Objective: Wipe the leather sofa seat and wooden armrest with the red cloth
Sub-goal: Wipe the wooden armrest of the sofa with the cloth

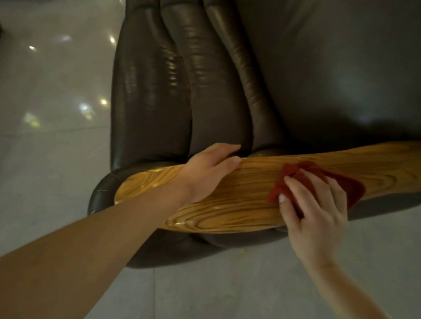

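- Wooden armrest (252, 199): running diagonally from lower left of centre to the right edge.
- Red cloth (334, 182): bunched on the armrest, right of centre.
- Right hand (315, 206): pressed on the cloth, fingers spread over it.
- Left hand (207, 172): draped flat over the armrest, fingers loose, gripping nothing.
- Leather sofa seat (347, 70): filling the upper right.
- Glossy tiled floor (40, 85): at left.

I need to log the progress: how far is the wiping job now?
In hand: the right hand presses the red cloth on the wooden armrest, while the left hand rests on it. Whether the seat is wiped cannot be told; the armrest's ends remain.
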